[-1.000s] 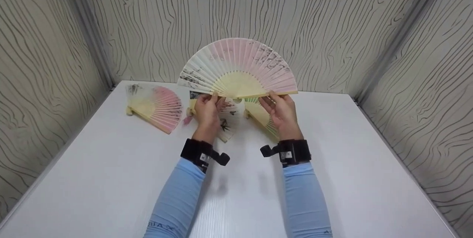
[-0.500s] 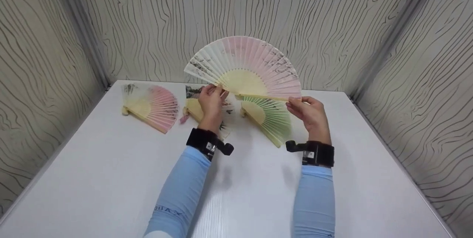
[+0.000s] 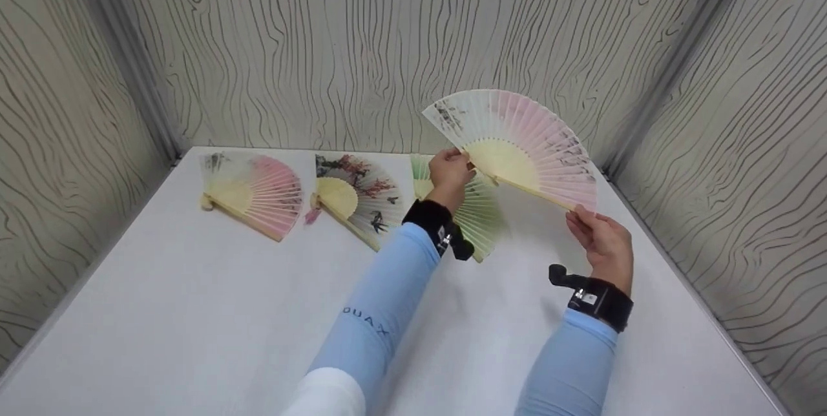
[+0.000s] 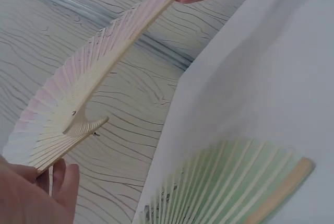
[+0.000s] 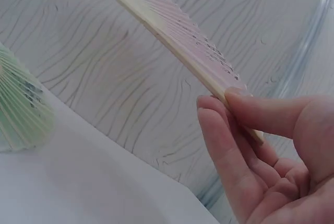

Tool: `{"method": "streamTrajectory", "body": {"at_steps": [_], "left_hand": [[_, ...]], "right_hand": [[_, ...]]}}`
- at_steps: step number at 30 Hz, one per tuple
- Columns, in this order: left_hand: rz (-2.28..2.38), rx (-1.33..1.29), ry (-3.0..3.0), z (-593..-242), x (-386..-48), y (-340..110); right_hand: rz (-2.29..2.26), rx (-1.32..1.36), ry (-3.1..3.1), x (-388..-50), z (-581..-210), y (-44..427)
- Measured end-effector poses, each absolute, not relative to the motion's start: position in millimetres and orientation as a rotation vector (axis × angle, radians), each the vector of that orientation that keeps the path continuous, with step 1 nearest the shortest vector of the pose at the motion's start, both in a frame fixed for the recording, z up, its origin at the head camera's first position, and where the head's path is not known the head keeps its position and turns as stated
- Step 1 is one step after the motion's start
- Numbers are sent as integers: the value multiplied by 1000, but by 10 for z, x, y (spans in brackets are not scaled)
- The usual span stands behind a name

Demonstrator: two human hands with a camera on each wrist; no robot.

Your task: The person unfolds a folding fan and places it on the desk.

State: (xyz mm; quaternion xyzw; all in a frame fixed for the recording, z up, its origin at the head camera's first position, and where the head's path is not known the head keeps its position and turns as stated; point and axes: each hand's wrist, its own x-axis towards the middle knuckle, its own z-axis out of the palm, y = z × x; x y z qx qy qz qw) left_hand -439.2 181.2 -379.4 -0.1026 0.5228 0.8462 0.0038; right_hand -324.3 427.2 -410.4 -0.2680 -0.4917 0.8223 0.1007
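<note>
A spread folding fan, white fading to pink with dark branch prints and a pale ribbed base, is held above the table's back right. Its left edge is pinched by my left hand, thumb and fingers on opposite faces, as the left wrist view shows. With my right hand I pinch the lower right end of its outer rib; in the right wrist view the thumb presses on that rib. Partly hidden behind my left hand and wrist lies an open green fan on the table.
Left of the green fan, a grey-white fan with red blossoms and a pink tassel lies open. Farther left lies an open pink-and-white fan. The white table meets wood-grain panels at the back and sides.
Both hands have carried the held fan rightward, away from above the blossom fan. It now tilts down to the right. My right hand has slid out to the rib's end.
</note>
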Motion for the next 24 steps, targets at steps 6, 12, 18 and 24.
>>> {"method": "streamTrajectory", "body": {"at_steps": [6, 12, 18, 24], "left_hand": [[2580, -162, 1549, -3955, -4286, 2206], [2568, 0, 1413, -4117, -4285, 2339], [2535, 78, 1262, -4364, -4278, 2418], [2480, -2, 1171, -4531, -4236, 2510]], "right_hand": [[2438, -864, -1368, -3058, -4157, 4532], [2449, -920, -1323, -2951, -4201, 4612], [2419, -995, -1287, -2804, -4295, 4608], [2370, -1037, -1264, -2706, -4357, 4598]]}}
